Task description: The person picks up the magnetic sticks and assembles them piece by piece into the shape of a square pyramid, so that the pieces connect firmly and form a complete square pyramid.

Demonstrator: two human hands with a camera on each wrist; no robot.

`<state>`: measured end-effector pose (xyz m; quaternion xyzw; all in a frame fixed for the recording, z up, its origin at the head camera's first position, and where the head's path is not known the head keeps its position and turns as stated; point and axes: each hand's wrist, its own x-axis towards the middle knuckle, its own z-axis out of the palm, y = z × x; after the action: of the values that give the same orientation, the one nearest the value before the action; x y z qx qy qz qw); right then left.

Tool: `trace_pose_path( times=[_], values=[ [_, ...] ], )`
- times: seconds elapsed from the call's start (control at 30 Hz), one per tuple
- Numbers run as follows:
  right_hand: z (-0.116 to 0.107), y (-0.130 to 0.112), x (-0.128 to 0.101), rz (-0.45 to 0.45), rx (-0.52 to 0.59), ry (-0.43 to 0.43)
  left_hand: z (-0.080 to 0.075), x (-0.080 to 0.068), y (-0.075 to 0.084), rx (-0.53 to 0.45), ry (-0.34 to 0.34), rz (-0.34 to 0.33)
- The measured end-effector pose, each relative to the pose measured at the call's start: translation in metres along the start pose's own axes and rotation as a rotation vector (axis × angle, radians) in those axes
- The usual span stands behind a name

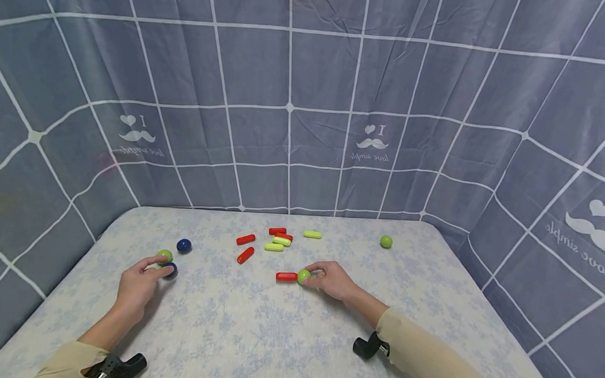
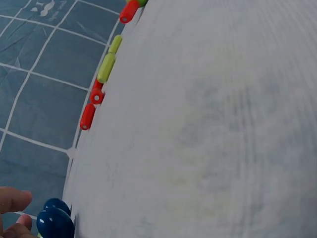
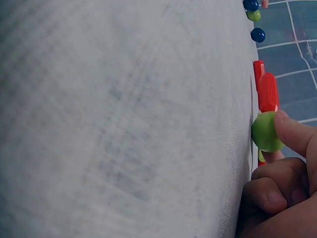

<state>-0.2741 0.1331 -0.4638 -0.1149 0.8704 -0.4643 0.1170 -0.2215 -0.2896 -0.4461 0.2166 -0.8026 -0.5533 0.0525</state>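
Observation:
On the patterned cloth, my right hand [image 1: 333, 280] pinches a green ball [image 1: 304, 276] between thumb and fingertips. The ball sits right at the end of a short red rod [image 1: 286, 277]; the right wrist view shows that rod [image 3: 268, 91] meeting the ball [image 3: 266, 132]. At the left, my left hand [image 1: 137, 286] reaches a cluster of balls with thumb and index finger apart. Its thumb tip overlaps a dark blue ball [image 1: 172, 272], and the index fingertip lies at another green ball [image 1: 164, 255]. A second blue ball [image 1: 184, 246] rests just beyond.
Several red rods [image 1: 245, 239] and yellow-green rods [image 1: 274, 247] lie scattered at the back middle, some overlapping. One more green ball [image 1: 386, 241] stands at the back right. A grey checked curtain [image 1: 314, 128] closes off the table's back and sides.

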Motion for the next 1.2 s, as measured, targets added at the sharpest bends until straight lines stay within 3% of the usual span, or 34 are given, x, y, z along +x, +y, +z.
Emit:
trace_pose_path(
  times=[0.4, 0.93, 1.2],
  values=[
    [-0.005, 0.0, -0.002, 0.039, -0.004, 0.005, 0.007, 0.009, -0.009, 0.039, -0.021, 0.053],
    [0.002, 0.003, 0.0, 0.029, 0.006, -0.006, 0.005, 0.008, -0.011, 0.13, -0.034, 0.014],
    [0.003, 0.0, 0.001, 0.046, 0.005, 0.009, 0.006, 0.007, -0.007, 0.142, -0.045, 0.032]
  ],
)
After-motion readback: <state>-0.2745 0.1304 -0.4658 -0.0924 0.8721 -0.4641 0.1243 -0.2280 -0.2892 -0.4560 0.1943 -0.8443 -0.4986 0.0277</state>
